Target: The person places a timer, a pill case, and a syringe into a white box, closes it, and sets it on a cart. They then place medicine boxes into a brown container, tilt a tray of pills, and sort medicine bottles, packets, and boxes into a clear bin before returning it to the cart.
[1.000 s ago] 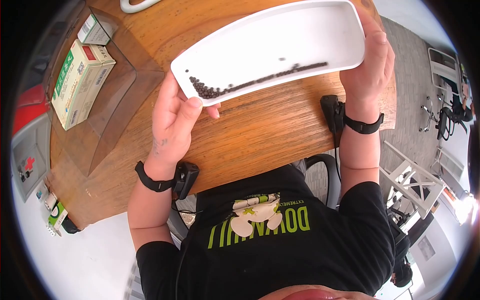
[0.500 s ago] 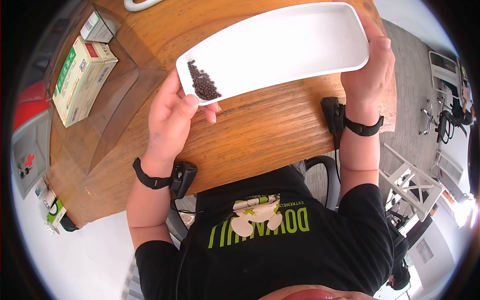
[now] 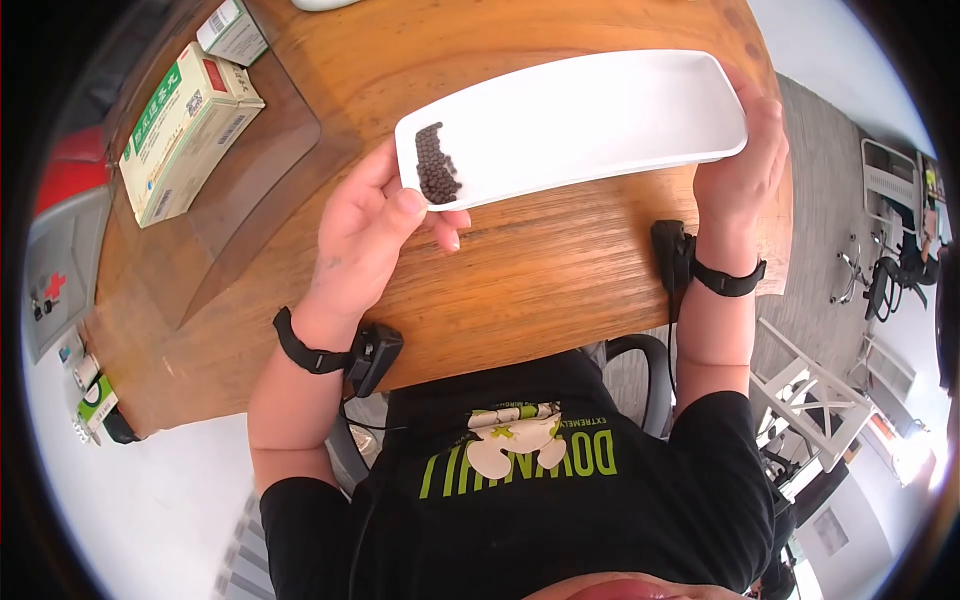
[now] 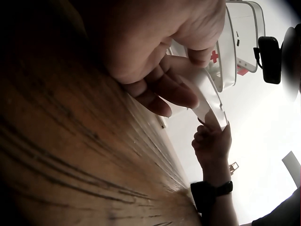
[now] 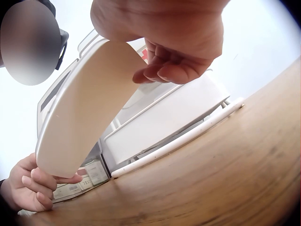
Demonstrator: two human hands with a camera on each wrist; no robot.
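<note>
Both hands hold up a long, curved white tray (image 3: pixel 570 130) above the wooden table. At its left end, small dark round pellets (image 3: pixel 436 165) lie in a narrow pile. My left hand (image 3: pixel 365 235) grips the left end, thumb on the rim and fingers underneath. Around the opposite end curls my right hand (image 3: pixel 742 165), its thumb along the outer side. From the right wrist, the tray's smooth underside (image 5: pixel 89 103) shows raised off the table, tilted down toward the left hand (image 5: pixel 35 186). In the left wrist view, bent fingers (image 4: pixel 174 89) support it from below.
A cream and green medicine box (image 3: pixel 190 130) and a smaller box (image 3: pixel 232 32) stand at the left beside a brown see-through sheet (image 3: pixel 255 170). The wooden table (image 3: pixel 520 260) ends close to the person's black shirt (image 3: pixel 600 500).
The pellets, earlier strung along the near wall, have gathered into the left end. The tray and both hands appear lower and slightly right in the head view, which has itself shifted.
</note>
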